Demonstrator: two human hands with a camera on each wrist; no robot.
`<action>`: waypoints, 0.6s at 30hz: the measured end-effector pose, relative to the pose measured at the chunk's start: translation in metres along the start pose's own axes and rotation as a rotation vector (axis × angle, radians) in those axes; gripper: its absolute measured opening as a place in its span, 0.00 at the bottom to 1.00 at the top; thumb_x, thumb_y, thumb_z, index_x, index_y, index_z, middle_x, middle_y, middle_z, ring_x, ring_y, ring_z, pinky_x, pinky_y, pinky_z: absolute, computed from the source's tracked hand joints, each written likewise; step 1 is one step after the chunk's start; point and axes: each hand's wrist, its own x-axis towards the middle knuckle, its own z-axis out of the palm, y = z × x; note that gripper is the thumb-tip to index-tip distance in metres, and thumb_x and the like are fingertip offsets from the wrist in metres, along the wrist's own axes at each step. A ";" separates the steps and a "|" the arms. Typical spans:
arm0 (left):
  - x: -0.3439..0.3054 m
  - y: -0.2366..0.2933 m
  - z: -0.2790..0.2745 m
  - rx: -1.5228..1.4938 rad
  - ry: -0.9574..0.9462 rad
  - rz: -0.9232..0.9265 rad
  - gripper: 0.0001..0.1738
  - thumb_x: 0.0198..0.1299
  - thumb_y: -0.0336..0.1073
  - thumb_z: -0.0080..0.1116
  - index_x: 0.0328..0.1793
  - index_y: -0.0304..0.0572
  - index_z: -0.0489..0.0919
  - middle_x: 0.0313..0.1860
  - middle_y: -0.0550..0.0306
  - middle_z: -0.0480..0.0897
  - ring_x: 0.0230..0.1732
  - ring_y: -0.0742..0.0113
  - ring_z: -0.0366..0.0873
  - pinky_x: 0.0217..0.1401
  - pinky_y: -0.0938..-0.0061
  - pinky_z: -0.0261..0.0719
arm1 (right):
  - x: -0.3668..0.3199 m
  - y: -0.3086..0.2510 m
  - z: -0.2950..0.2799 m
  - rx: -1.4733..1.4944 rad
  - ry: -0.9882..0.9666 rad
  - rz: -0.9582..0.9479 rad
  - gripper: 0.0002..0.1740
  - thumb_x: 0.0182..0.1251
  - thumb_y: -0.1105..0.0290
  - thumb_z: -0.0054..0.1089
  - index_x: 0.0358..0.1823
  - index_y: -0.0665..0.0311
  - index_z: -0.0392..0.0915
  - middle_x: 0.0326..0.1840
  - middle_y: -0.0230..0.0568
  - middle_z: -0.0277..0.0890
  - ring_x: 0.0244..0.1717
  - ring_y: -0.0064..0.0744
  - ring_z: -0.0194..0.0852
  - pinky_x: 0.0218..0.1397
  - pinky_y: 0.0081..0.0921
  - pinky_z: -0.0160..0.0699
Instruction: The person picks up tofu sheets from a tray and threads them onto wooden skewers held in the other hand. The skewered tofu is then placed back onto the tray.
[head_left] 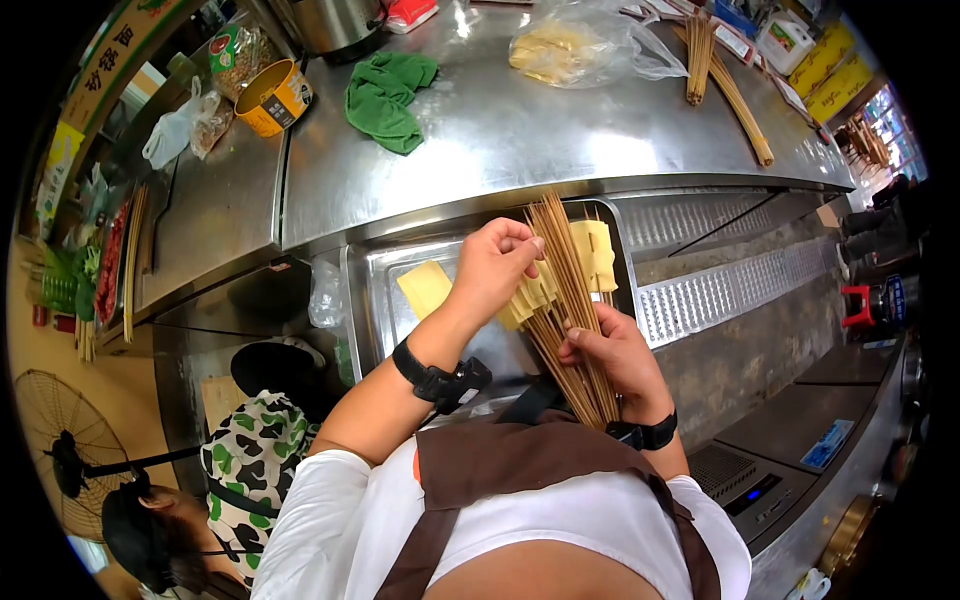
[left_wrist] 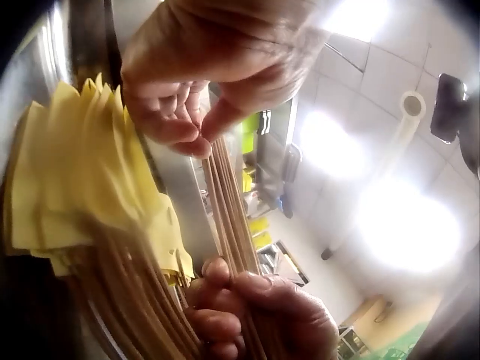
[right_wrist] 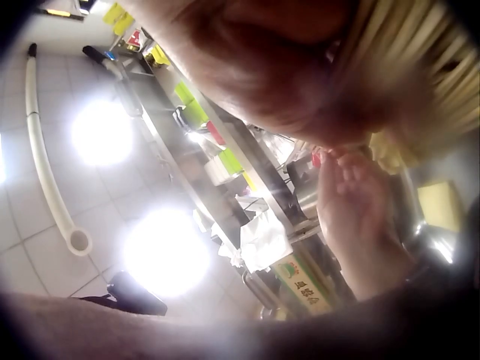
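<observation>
A bundle of thin wooden sticks (head_left: 572, 265) slants over the metal tray, its lower part held by the right hand (head_left: 622, 358) with the thumb across it. At the bundle's upper part, the left hand (head_left: 492, 268) pinches stick ends between thumb and fingertips, as the left wrist view also shows (left_wrist: 217, 67). Folded yellow sheets (left_wrist: 82, 172) on more sticks (left_wrist: 131, 300) lie beside the held bundle. Other yellow pieces (head_left: 425, 288) (head_left: 597, 255) sit at the tray's left and right. The right wrist view shows the right hand (right_wrist: 277, 67) blurred, partly hiding the sticks.
The tray (head_left: 350, 310) adjoins a steel counter (head_left: 480, 130). On the counter lie a green cloth (head_left: 388, 100), a yellow tub (head_left: 273, 98), a plastic bag (head_left: 590, 50) and more stick bundles (head_left: 699, 62). A person in a patterned top (head_left: 255, 450) is at the lower left, near a fan (head_left: 65, 455).
</observation>
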 end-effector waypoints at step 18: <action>-0.043 0.011 -0.103 1.505 -0.159 0.388 0.09 0.42 0.26 0.64 0.33 0.40 0.79 0.31 0.52 0.78 0.40 0.53 0.77 0.48 0.64 0.73 | 0.002 0.001 0.002 0.083 0.020 -0.003 0.08 0.62 0.78 0.60 0.41 0.67 0.72 0.31 0.29 0.72 0.27 0.19 0.73 0.34 0.17 0.75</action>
